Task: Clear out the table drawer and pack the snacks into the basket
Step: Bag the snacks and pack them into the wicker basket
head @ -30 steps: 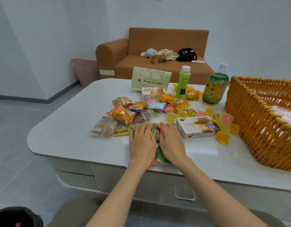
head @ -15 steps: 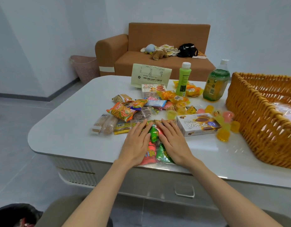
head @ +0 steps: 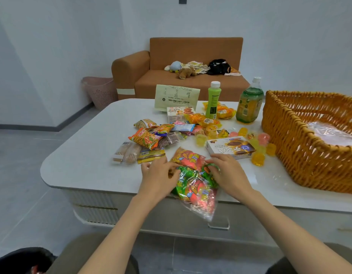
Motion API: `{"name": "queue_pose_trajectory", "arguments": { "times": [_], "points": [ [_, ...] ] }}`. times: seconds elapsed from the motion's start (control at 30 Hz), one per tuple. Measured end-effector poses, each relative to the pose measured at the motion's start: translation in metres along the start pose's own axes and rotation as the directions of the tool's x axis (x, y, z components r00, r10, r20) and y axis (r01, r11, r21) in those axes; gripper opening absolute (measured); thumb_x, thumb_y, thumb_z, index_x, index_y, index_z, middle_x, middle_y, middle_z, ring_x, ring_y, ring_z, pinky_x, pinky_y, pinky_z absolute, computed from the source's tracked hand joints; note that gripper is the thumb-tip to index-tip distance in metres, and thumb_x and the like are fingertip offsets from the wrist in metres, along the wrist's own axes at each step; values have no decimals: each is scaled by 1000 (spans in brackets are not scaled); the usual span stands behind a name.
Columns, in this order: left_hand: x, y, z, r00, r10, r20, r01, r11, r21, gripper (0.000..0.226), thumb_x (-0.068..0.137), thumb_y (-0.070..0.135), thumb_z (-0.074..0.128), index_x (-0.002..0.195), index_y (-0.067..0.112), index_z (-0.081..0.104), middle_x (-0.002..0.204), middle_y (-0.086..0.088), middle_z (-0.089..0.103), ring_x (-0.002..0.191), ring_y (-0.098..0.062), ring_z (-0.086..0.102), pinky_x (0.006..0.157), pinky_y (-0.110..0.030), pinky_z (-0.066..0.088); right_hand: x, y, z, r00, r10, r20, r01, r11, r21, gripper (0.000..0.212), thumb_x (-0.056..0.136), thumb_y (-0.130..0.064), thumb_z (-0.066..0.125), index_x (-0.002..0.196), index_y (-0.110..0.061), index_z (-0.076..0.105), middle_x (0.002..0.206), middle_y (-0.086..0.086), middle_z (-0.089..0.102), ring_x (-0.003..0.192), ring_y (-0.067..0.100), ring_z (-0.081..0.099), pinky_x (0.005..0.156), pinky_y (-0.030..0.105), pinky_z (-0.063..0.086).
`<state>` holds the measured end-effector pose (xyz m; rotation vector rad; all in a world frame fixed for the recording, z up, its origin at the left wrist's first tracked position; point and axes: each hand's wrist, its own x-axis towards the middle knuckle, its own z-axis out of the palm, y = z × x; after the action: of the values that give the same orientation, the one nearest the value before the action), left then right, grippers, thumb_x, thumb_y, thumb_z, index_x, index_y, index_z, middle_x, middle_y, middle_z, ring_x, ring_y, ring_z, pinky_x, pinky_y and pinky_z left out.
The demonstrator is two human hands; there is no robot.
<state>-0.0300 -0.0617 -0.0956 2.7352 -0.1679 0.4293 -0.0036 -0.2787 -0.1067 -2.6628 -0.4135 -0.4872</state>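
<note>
Head cam looks down at a white table [head: 88, 161] with a big wicker basket [head: 301, 147] sitting on it, so everything is placed off that basket.

Well to the left of the basket, at the table's near edge, is a clear bag [head: 195, 188], all red, green and orange inside. Its lower end hangs off the edge, in front of the drawer [head: 240, 218]. Both hands are on it. The left hand [head: 159, 177] is on the side of the bag farther from the basket. Its fingers are curled in and bunched together, pinching the bag's edge against the thumb. The right hand [head: 230, 175] is on the side closer to the basket, fingers bent and close together over the green part of the bag, gripping it. Its fingertips are mostly hidden, so how they sit can't be told.

Just left of the basket there's a cluster of jelly cups [head: 258, 158], yellow and pink, very near its wall. Next over from those is a flat box [head: 230, 148] with a brown cake printed on it, right by the right hand. Farther left of the basket is a loose heap of snacks [head: 151, 139]: orange chip packets, wrapped biscuits, a yellow bar.

Beyond the basket's far left corner stands a tea bottle [head: 249, 103], then a slim green bottle [head: 213, 101] one step farther left. Inside the basket some clear plastic [head: 333, 133] lies on the bottom, too blurry to say what.
</note>
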Motion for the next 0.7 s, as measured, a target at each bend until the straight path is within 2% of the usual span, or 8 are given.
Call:
{"name": "queue_pose_trajectory", "arguments": {
  "times": [0.1, 0.17, 0.27, 0.37, 0.5, 0.6, 0.67, 0.7],
  "points": [
    [1, 2, -3, 992, -98, -82, 83, 982, -171, 21, 92, 39, 52, 94, 31, 72, 96, 9, 62, 99, -12, 54, 80, -29, 22, -17, -5, -17, 989, 146, 35, -148, 988, 52, 30, 97, -34, 52, 121, -23, 65, 133, -1, 56, 125, 23, 42, 100, 38, 37],
    [6, -3, 1, 982, -190, 2, 181, 928, -326, 28, 91, 44, 53, 112, 31, 67, 118, 5, 59, 114, -17, 50, 91, -33, 38, -29, -12, -23, 956, 250, 156, -260, 964, 48, 39, 96, -46, 47, 129, -28, 59, 139, -1, 47, 127, 26, 34, 101, 38, 34],
    [9, -2, 5, 950, -244, 196, 303, 871, -387, 49, 90, 54, 51, 134, 34, 51, 141, 0, 49, 129, -21, 44, 101, -34, 37, -41, -17, -21, 879, 318, 355, -337, 942, -8, 55, 95, -57, 42, 144, -32, 39, 151, 2, 29, 134, 35, 24, 107, 42, 30],
    [9, 10, 10, 927, -263, 269, 365, 799, -477, 54, 91, 43, 58, 141, 29, 43, 142, 3, 50, 124, -16, 50, 96, -28, 39, -40, -17, -12, 877, 300, 376, -371, 919, 134, 60, 95, -48, 49, 148, -24, 34, 157, 8, 20, 142, 33, 17, 112, 41, 21],
    [11, 14, 11, 902, -319, 291, 431, 632, -643, 58, 86, 30, 70, 139, 24, 47, 141, -4, 50, 123, -15, 50, 97, -31, 45, -37, -20, -9, 894, 344, 287, -436, 812, 387, 59, 87, -32, 67, 142, -22, 45, 159, 10, 15, 147, 21, 13, 114, 34, 21],
    [9, 12, 10, 876, -363, 318, 470, 493, -732, 64, 79, 22, 78, 137, 21, 51, 139, -9, 48, 123, -16, 50, 97, -36, 49, -36, -17, -12, 854, 421, 305, -520, 697, 495, 64, 77, -24, 80, 135, -21, 53, 153, 11, 32, 141, 22, 30, 108, 35, 33],
    [5, 13, 8, 864, -380, 329, 477, 412, -777, 65, 76, 15, 80, 134, 21, 53, 134, -8, 49, 122, -21, 52, 93, -36, 52, -34, -13, -13, 829, 440, 347, -558, 594, 580, 65, 72, -16, 84, 132, -18, 56, 138, 10, 53, 114, 22, 59, 91, 36, 52],
    [3, 13, 6, 864, -383, 327, 472, 391, -790, 64, 74, 13, 81, 132, 21, 54, 131, -7, 50, 121, -21, 53, 90, -34, 53, -35, -12, -15, 826, 436, 357, -558, 553, 618, 65, 72, -12, 83, 131, -16, 56, 132, 7, 57, 101, 18, 63, 78, 31, 57]
  ]
}}
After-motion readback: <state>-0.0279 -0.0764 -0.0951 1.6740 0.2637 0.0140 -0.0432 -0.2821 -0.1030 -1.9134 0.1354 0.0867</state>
